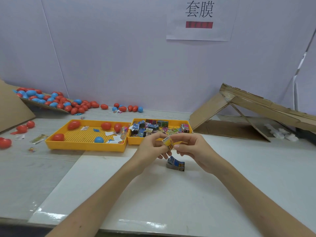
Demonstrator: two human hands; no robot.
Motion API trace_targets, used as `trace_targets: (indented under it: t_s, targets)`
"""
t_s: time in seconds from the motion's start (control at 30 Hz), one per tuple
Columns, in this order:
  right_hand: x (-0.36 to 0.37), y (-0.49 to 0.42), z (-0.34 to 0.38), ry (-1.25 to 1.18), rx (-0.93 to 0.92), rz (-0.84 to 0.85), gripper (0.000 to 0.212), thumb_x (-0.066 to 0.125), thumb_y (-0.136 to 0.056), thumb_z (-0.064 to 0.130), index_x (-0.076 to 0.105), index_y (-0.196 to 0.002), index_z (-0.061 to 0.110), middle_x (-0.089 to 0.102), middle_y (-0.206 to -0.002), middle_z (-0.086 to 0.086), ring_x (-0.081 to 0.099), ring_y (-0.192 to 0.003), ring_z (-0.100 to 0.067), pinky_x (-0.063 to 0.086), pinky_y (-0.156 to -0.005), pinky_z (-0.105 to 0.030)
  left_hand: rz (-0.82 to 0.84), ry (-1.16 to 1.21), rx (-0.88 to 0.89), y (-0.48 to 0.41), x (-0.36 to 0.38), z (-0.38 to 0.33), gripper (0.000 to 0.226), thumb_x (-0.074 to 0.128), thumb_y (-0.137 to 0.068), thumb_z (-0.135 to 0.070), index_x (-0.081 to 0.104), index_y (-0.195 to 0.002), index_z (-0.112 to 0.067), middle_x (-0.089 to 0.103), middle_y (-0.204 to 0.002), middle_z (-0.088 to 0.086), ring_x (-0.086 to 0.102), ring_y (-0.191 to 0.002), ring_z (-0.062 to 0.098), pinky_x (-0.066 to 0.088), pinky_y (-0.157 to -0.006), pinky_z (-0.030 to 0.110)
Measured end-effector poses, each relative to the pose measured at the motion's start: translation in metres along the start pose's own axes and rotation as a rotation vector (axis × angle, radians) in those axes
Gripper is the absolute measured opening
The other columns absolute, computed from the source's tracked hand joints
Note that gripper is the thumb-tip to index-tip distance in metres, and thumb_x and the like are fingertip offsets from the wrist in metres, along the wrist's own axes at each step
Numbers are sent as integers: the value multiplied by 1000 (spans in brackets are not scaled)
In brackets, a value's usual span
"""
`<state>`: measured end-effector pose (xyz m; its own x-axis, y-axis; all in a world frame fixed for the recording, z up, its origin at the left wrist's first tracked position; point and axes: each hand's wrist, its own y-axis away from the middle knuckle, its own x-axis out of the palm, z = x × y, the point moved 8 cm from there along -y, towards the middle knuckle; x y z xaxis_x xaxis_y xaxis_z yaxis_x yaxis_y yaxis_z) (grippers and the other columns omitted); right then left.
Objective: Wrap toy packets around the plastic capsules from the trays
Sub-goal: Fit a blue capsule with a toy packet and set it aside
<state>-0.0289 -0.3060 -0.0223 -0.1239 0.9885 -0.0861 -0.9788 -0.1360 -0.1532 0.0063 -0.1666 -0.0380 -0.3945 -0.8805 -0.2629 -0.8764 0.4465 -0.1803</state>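
So the left hand [150,146] and right hand [189,147] both pinch the little yellow packet [168,142], a fingertip grip on opposite edges. It looks like light, thin, crinkly film, so I'd hold the edges gently. A red capsule [73,125] waits in the tray [85,148], well left of the grip.

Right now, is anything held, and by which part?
A small yellow toy packet, pinched between both hands: left hand at its left side, right hand at its right side.

glossy plastic trays [85,147]; rough torn cardboard [256,106]; shiny white tabletop sheet [153,202].
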Motion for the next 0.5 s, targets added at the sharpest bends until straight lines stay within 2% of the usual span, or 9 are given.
trace_targets:
  t_s: [0.1, 0.23, 0.43, 0.5]
  targets:
    - [1, 0, 2, 24, -27, 14, 25, 70, -88, -1, 80, -90, 23, 73, -84, -6, 61, -67, -15, 52, -65, -26, -8, 5, -1, 0, 0, 0, 13, 67, -96, -17, 65, -107, -23, 77, -78, 3, 70, -67, 14, 56, -65, 27]
    - [1, -1, 0, 38, -42, 7, 24, 67, -92, -1, 77, -84, 19, 71, -75, -3, 61, -65, -16, 51, -64, -27, -34, -15, 11, 2, -2, -1, 12, 66, -97, -13, 65, -105, -23, 75, -74, 2, 68, -63, 12, 53, -62, 26]
    - [2, -2, -1, 10, -61, -12, 17, 67, -93, 3, 76, -94, 17, 74, -83, -7, 57, -59, -15, 50, -59, -23, -41, -14, 36, 3, -1, -6, 9, 60, -100, -14, 65, -106, -20, 74, -73, 3, 67, -62, 13, 50, -58, 23]
    - [0, -3, -4, -2, -34, -27, 16, 67, -93, 4, 77, -99, 15, 74, -82, -7, 57, -59, -14, 51, -60, -22, -47, -10, 42, 3, -2, -7, 17, 53, -102, -11, 65, -104, -23, 74, -73, 3, 66, -62, 13, 49, -57, 22]
